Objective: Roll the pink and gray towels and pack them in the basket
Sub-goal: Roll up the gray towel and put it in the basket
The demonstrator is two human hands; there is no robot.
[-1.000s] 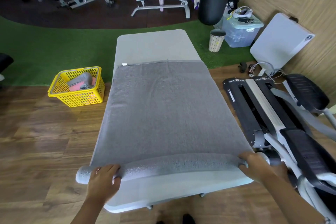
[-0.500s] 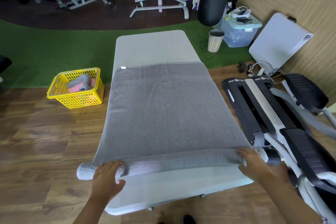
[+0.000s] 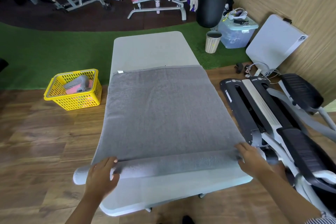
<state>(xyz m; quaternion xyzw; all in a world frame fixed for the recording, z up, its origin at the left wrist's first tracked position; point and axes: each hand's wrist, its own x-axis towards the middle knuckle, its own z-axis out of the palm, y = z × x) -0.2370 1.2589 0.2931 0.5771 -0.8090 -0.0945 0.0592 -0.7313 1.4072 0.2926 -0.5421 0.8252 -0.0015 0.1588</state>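
A large gray towel lies spread along a pale folding table. Its near end is wound into a roll that crosses the table's width and sticks out past the left edge. My left hand presses flat on the roll's left part, fingers straight. My right hand rests on the roll's right end, fingers extended over it. On the floor to the left stands a yellow basket that holds rolled gray and pink towels.
An exercise machine stands close along the table's right side. Beyond the table lie green turf, a small bin, a clear storage box and a folded white table against the wall. Wooden floor separates the table and basket.
Both hands have pushed the roll a little farther up the table, so it has grown thicker. My fingers have gone from curled over the roll to flatter on top.
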